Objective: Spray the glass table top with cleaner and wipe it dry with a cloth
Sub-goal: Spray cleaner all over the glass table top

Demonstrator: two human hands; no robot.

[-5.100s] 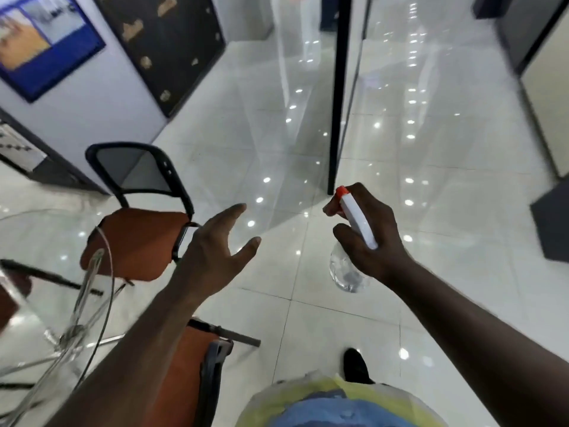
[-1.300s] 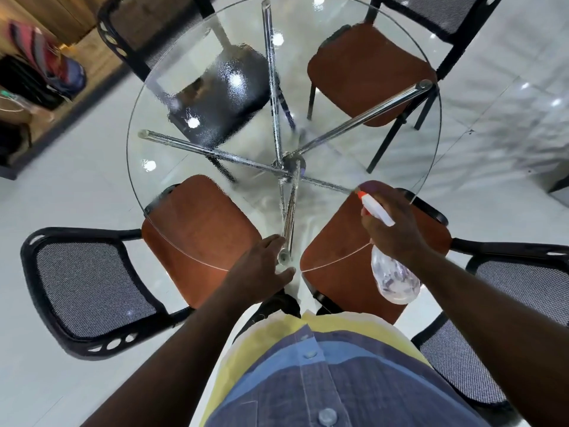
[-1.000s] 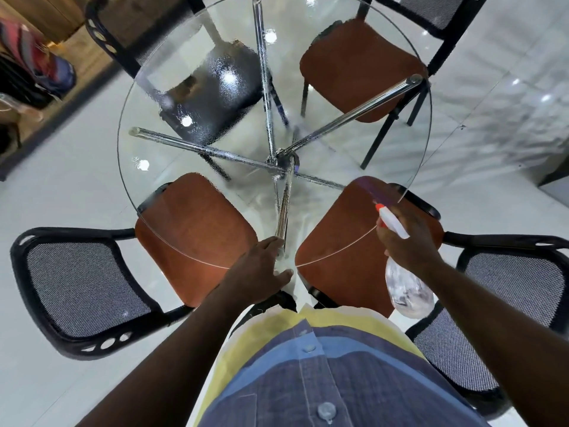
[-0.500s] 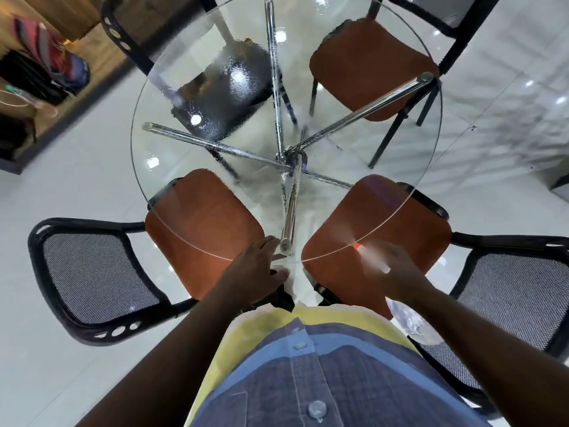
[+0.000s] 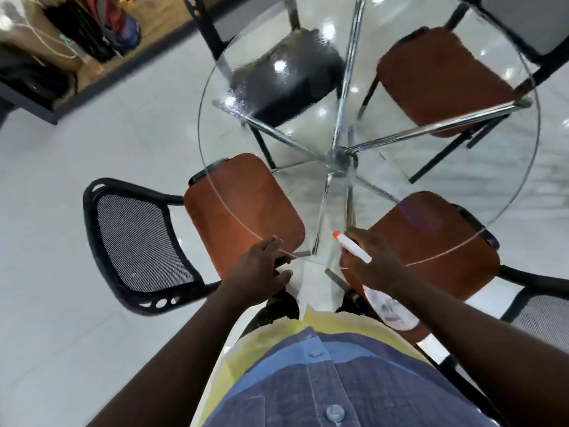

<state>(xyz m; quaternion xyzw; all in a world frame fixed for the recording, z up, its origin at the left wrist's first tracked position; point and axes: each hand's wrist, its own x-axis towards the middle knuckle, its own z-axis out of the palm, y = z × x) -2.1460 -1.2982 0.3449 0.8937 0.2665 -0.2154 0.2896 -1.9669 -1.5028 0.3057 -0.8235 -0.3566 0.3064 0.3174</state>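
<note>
The round glass table top [image 5: 511,192] fills the upper right of the head view, on crossed chrome legs [image 5: 338,155]; wet droplets show on its far left part. My right hand [image 5: 372,266] grips a clear spray bottle [image 5: 391,306] with a white head and red nozzle [image 5: 336,234], at the table's near edge, nozzle pointing over the glass. My left hand [image 5: 261,272] rests at the near edge with fingers slightly spread, holding nothing. No cloth is in view.
Chairs with orange seats and black mesh backs ring the table: one at left [image 5: 243,208], one at right [image 5: 431,241], one far right [image 5: 437,75], plus a dark-seated one [image 5: 289,81] behind. Bags [image 5: 101,29] lie by a wooden wall upper left.
I turned from the hallway to stand over the table. In the last second my right hand with the bottle moved left and nearer along the table's edge; the left hand stayed.
</note>
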